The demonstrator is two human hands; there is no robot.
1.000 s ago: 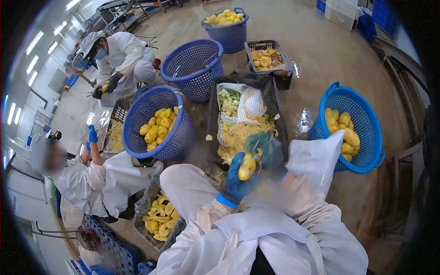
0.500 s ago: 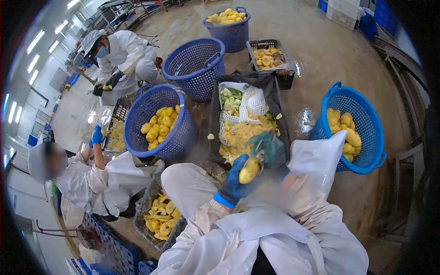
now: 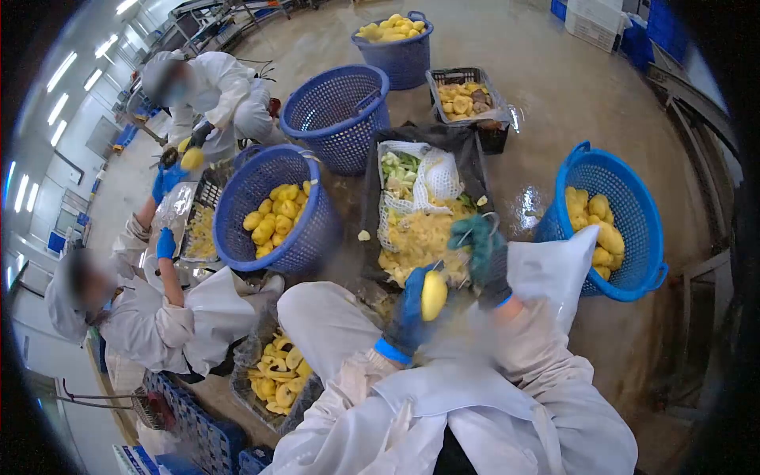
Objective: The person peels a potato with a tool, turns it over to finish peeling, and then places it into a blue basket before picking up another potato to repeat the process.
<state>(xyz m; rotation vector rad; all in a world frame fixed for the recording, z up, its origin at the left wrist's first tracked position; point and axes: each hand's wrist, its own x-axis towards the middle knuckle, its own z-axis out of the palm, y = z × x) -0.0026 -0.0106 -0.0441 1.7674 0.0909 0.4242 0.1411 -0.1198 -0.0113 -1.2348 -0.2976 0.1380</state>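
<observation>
My left hand, in a blue glove, is closed round a yellow peeled potato above my lap. Just right of it, my right hand wears a green and dark glove; its fingers are curled round a thin metal tool, partly blurred. Beneath and beyond both hands is a black-lined crate holding yellow peelings, green scraps and white netting.
A blue basket of potatoes stands right; purple baskets stand left and ahead. Crates of pieces lie front and lower left. Two gloved co-workers sit at left.
My right hand has lifted slightly away from the potato and shows more clearly. The potato is now more upright. The nearer co-worker's arm has reached up towards the other co-worker's hands.
</observation>
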